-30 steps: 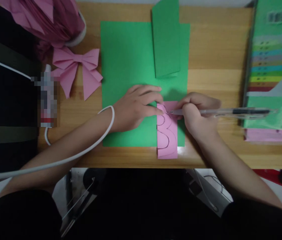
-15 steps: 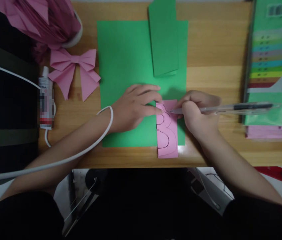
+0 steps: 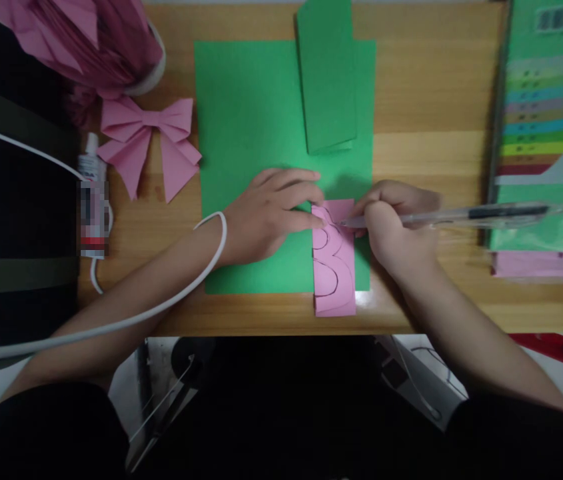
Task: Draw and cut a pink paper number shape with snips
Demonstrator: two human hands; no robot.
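Note:
A pink paper strip [image 3: 335, 287] with curved black lines drawn on it lies partly over a green paper sheet [image 3: 246, 107], its lower end on the wooden table. My right hand [image 3: 398, 223] is closed around a pen [image 3: 441, 215], whose tip touches the strip near its upper part. From the left, my left hand [image 3: 274, 213] lies with fingers stretched out and apart, fingertips resting on the strip's left edge. Above both hands, a folded green paper [image 3: 328, 80] sits on the sheet.
A pink paper bow [image 3: 150, 147] and a glue tube [image 3: 92, 213] lie to the left, below a pink bouquet-like bundle [image 3: 111, 47]. A white cable [image 3: 161, 303] crosses my left forearm. Packs of coloured paper [image 3: 544, 220] are on the right. The table's front edge [image 3: 261, 327] runs below my hands.
Almost nothing differs. Both hands keep their places, and the pen tip stays at nearly the same spot on the pink strip.

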